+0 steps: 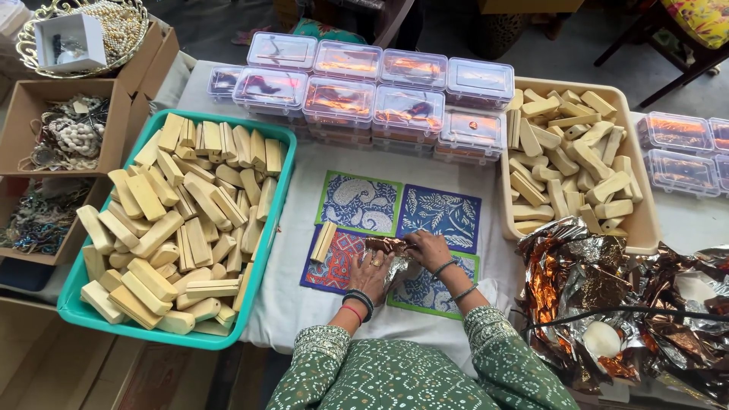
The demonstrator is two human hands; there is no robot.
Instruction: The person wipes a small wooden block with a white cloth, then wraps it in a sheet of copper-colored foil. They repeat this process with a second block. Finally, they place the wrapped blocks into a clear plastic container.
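Foil-wrapped block (386, 247) sits between both hands near the front edge of the white-covered table (304, 304), over the patterned cloth squares (440, 216). Left hand (370, 275) lies flat and spread, pressing the silver foil sheet (396, 267) down, while right hand (427, 249) is closed on the copper-coloured end of the wrap, fingers pinching it. To do this well, I judge the foil should be kept taut under the flat palm and the end folds creased tight against the wood, so nothing springs open. Just beside the left hand lies one bare wooden block (323, 241) on the cloths. Crumpled foil scraps (607, 304) heap at the right front corner. Further out stand a teal tray (269, 220) and a beige tray (642, 228) of blocks, then clear plastic boxes (349, 95) along the far edge
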